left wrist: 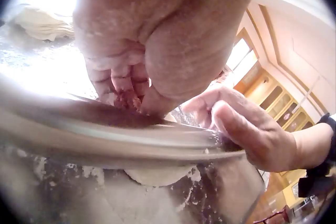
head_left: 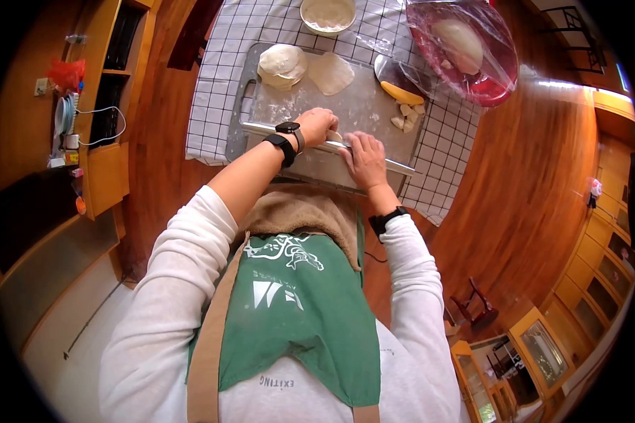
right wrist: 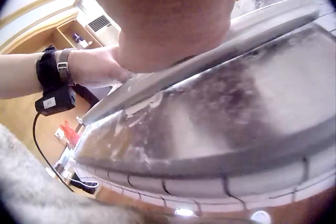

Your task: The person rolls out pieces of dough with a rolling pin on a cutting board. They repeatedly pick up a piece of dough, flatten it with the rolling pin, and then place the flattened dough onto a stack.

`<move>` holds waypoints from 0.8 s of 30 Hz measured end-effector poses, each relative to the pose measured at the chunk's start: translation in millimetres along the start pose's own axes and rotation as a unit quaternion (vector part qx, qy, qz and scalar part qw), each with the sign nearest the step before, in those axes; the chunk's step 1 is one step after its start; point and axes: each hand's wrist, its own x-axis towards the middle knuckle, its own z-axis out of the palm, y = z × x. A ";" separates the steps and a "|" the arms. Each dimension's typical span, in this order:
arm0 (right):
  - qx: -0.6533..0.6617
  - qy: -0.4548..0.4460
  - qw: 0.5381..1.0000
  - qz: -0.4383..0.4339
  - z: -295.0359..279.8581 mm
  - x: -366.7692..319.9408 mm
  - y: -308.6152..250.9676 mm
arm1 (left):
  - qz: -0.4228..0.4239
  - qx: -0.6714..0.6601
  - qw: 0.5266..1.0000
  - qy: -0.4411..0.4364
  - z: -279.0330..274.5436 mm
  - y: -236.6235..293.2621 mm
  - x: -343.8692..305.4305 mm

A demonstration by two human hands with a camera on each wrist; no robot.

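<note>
A long metal rolling pin (head_left: 261,128) lies across a floured board near its front edge. Under it is a thin round of dough (left wrist: 160,175), its near edge showing below the pin in the left wrist view. My left hand (head_left: 319,125) reaches over the pin with fingers bent down, pinching the dough's far edge. My right hand (head_left: 367,161) presses on the pin to the right, fingers stretched forward over it. Beyond the hands sit a stack of dough wrappers (head_left: 282,66) and a single wrapper (head_left: 331,74).
The grey board (head_left: 289,106) lies on a checked tablecloth (head_left: 215,84). At its right are small dough pieces (head_left: 404,120), a yellow-handled scraper (head_left: 402,92) and a red basin (head_left: 501,53) of dough under plastic film. A bowl of flour (head_left: 328,15) stands at the back.
</note>
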 end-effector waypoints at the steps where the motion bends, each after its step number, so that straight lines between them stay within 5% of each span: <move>1: 0.007 0.010 0.999 0.043 3.3 9.4 -5.4 | -0.009 0.000 1.000 -0.009 -0.2 -0.1 2.2; 2: 0.006 0.011 0.999 0.043 11.2 19.4 -10.0 | -0.018 0.000 1.000 -0.019 0.2 -0.1 3.5; 5: -0.108 0.078 0.963 0.234 41.6 40.0 -19.3 | 0.011 -0.013 1.000 0.000 4.2 -6.6 3.0; 10: -0.117 0.025 0.969 0.216 41.1 21.6 -24.9 | 0.026 -0.030 0.999 0.018 5.3 -6.4 0.1; 12: -0.122 0.102 0.962 0.224 40.6 49.5 -13.1 | 0.025 -0.053 0.998 0.034 6.6 -8.3 1.7; 20: -0.119 0.076 0.964 0.225 40.2 28.1 -27.0 | 0.033 -0.015 0.999 0.010 0.8 -3.7 0.4; 24: -0.104 0.134 0.952 0.255 39.3 52.6 -17.8 | 0.024 -0.009 1.000 -0.002 2.5 -2.8 0.8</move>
